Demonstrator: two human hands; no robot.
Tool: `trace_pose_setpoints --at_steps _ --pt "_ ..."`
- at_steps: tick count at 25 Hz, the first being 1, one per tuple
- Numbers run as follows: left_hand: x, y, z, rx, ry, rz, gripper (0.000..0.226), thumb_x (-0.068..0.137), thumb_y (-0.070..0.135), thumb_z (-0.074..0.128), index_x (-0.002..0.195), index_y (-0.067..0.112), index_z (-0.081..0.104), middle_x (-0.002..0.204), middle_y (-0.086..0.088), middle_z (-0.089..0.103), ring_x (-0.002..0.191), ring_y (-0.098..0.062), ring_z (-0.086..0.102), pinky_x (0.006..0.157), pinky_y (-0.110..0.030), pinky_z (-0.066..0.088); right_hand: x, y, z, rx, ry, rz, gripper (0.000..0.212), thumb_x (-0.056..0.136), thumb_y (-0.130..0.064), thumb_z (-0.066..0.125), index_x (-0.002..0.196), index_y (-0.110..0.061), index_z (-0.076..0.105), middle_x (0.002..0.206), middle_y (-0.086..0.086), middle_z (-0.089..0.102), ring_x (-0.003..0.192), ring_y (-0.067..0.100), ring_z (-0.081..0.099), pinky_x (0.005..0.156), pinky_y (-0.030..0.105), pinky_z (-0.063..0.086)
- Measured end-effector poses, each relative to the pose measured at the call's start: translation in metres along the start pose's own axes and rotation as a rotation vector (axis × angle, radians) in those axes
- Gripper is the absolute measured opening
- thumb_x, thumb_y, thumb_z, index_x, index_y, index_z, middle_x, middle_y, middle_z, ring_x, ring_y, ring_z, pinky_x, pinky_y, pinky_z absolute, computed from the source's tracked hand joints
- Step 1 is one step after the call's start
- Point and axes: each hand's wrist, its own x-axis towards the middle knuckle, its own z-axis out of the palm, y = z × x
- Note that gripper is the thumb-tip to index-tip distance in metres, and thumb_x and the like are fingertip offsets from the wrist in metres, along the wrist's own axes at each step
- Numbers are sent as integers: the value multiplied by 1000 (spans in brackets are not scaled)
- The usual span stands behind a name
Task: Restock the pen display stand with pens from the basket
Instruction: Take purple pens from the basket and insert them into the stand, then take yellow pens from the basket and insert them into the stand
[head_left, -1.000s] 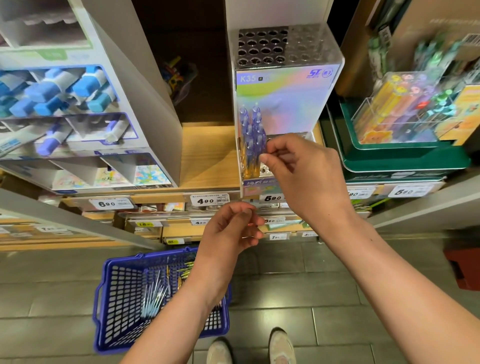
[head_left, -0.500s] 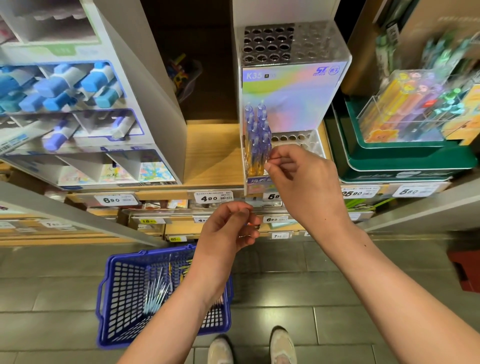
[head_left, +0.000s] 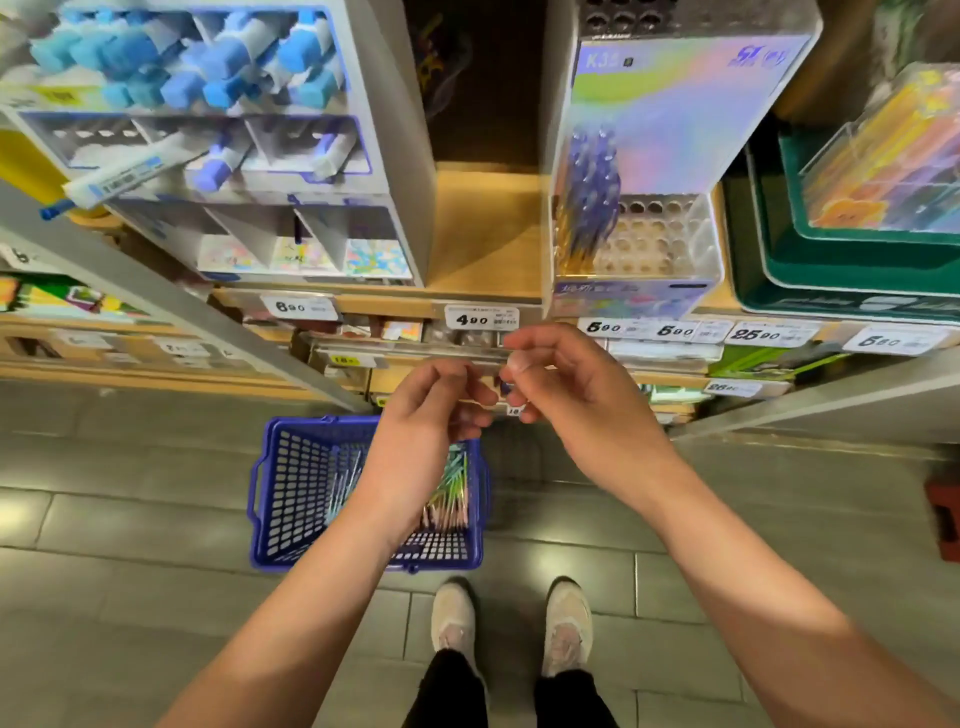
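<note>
Centrally, the left hand (head_left: 434, 415) and right hand (head_left: 569, 400) meet fingertip to fingertip just below the shelf (head_left: 483, 234) edge, fingers curled, though blur hides whether either pinches anything. At upper right the pen display stand (head_left: 675, 130) carries blue pens (head_left: 589, 197) in its left holes only, between a white marker rack (head_left: 384, 156) and a green tray (head_left: 831, 270). Lower down, the left forearm crosses the blue basket (head_left: 270, 493) on the floor, hiding its middle, with loose pens (head_left: 454, 488) showing at its right.

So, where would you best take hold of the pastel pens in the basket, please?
Probably across their mid-barrels, straight down from above: the pastel pens lie bunched lengthwise beside a wall of the open-topped blue basket.
</note>
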Motion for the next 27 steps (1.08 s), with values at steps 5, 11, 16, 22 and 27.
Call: trace_pose_setpoints --at_steps 5,11,16,22,27 --pt "-28 -39 -85 10 107 -13 23 100 29 47 101 13 64 85 -7 72 79 -23 63 73 -32 49 -11 40 69 -34 -142 99 16 89 -45 63 104 -39 64 93 -19 69 86 8 68 73 23 56" --pt "-28 -128 -191 14 189 -167 27 106 26 43 100 19 68 96 -3 76 83 -16 69 71 -26 54 -10 129 148 -5 -18 291 12 99 -25 62 100 -35 66 93 -5 72 77 4 69 68 19 53" --pt "4 -191 -257 79 164 -298 23 107 27 47 111 17 67 107 -7 76 93 -23 71 78 -28 58 -13 218 224 -13 98 414 5 98 -32 63 100 -35 67 94 -5 73 75 6 70 65 19 54" --pt "65 -286 -280 148 77 -395 22 107 26 47 105 15 65 109 -18 72 89 -22 67 82 -35 57 -9 334 256 -68 179 481 15 98 -31 63 108 -22 65 86 -4 71 70 0 68 61 14 51" --pt "124 -402 -272 261 -15 -402 18 105 20 44 104 14 61 90 -5 70 77 -19 63 69 -28 49 13 453 239 -346 22 583 18 91 -36 62 109 -33 63 91 -10 72 80 19 71 73 33 56"
